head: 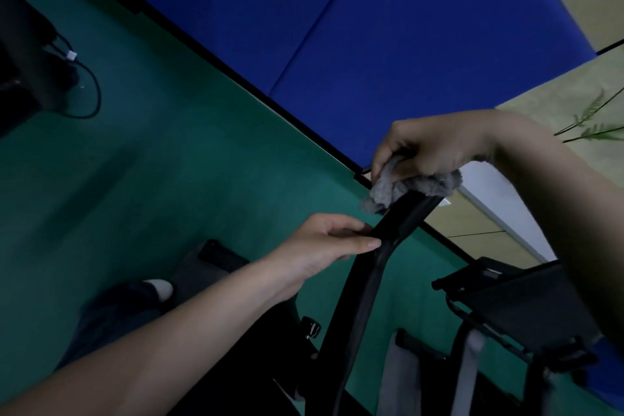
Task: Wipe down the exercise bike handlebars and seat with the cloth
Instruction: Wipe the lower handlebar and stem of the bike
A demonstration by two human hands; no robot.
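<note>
Head view, tilted: the right hand (429, 145), right of centre in the frame, has its fingers curled tight around a bunched grey cloth (408, 187), pressing it onto the upper end of a black bike bar (405, 219). The cloth hangs out below the fist on both sides and touches the bar's tip. Just below and to the left, the left hand (324, 246) pinches the same bar, thumb on top, the other fingers tucked behind its edge. The bar runs down toward the bottom centre, where it meets more dark frame parts; which part of the bike it is cannot be told. Behind lies green floor (152, 162), with blue mats (405, 27) across the upper right and a black cable (91, 94) at the upper left.
</note>
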